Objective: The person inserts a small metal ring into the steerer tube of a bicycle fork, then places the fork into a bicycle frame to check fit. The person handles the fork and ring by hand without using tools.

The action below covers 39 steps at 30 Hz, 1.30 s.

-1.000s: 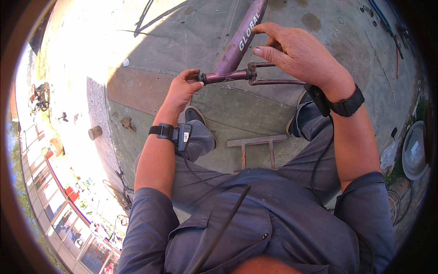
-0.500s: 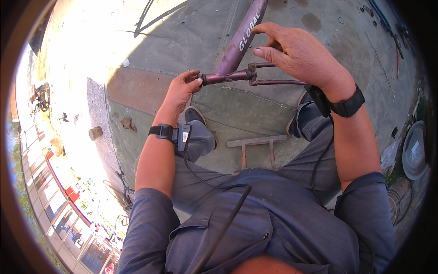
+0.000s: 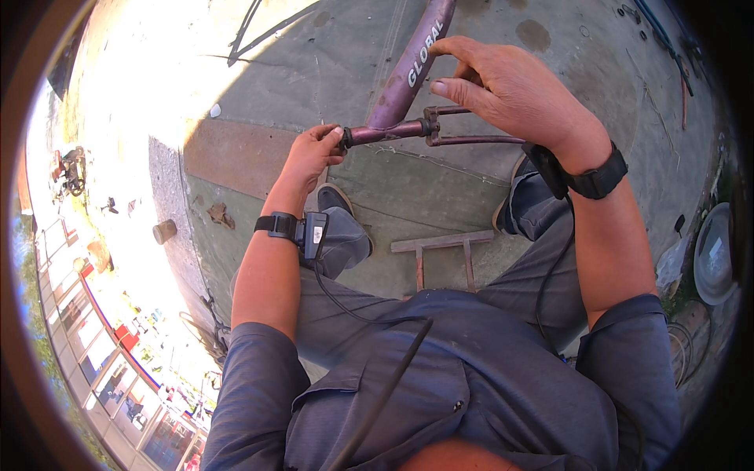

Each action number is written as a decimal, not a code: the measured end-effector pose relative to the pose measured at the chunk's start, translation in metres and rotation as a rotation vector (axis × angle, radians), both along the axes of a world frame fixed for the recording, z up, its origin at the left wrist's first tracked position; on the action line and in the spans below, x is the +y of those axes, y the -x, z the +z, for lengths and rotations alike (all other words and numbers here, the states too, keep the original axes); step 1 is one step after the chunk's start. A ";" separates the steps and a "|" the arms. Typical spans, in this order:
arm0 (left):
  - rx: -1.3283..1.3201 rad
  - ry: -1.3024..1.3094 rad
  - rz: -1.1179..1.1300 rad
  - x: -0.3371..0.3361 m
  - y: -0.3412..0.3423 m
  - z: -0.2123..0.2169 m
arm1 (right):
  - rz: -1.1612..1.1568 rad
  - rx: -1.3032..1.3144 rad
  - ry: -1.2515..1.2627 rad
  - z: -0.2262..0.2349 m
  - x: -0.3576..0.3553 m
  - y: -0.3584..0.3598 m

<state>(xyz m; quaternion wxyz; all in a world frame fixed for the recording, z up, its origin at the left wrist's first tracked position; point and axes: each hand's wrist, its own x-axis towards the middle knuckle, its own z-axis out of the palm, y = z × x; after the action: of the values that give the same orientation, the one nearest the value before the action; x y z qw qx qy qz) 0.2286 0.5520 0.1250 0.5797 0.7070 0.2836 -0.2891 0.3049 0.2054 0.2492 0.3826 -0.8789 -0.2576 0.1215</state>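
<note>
A purple bicycle frame [image 3: 404,78] with white lettering slants from the top of the view toward me. Its head tube [image 3: 389,132] lies crosswise in front of me, and the fork [image 3: 481,141] points right from it. At the tube's left end is a dark headset ring [image 3: 346,138]. The fingers of my left hand [image 3: 314,153] are closed on this ring, the thumb uppermost. My right hand [image 3: 510,90] hovers over the fork legs and hides part of them. Its thumb and index finger are apart, the index tip close to the purple tube; the other fingers are mostly hidden.
A low metal stand [image 3: 442,242] sits between my feet. To the left are a small cylinder [image 3: 164,230] and a dry leaf [image 3: 221,214]. A metal basin [image 3: 714,255] is at far right; small rings and hoses [image 3: 664,39] lie at upper right.
My left fingers have shifted around the headset ring, with the thumb now higher. The bicycle frame has moved slightly left. My right hand stays nearly still.
</note>
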 end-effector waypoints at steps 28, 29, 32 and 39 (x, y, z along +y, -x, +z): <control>0.030 -0.028 -0.105 -0.001 0.000 0.006 | -0.009 0.005 0.020 0.002 0.000 0.001; 0.049 -0.036 -0.117 0.000 -0.001 0.006 | -0.007 0.005 0.021 0.001 0.000 0.001; 0.122 -0.055 -0.116 0.000 -0.003 0.005 | -0.009 0.016 0.006 0.001 0.000 0.000; 0.140 -0.064 -0.079 -0.001 -0.002 0.003 | -0.012 0.005 0.005 0.000 0.000 0.001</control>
<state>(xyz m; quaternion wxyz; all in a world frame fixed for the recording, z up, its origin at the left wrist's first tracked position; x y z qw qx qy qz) 0.2307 0.5513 0.1275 0.5239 0.7138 0.3041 -0.3513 0.3041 0.2054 0.2491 0.3817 -0.8812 -0.2508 0.1220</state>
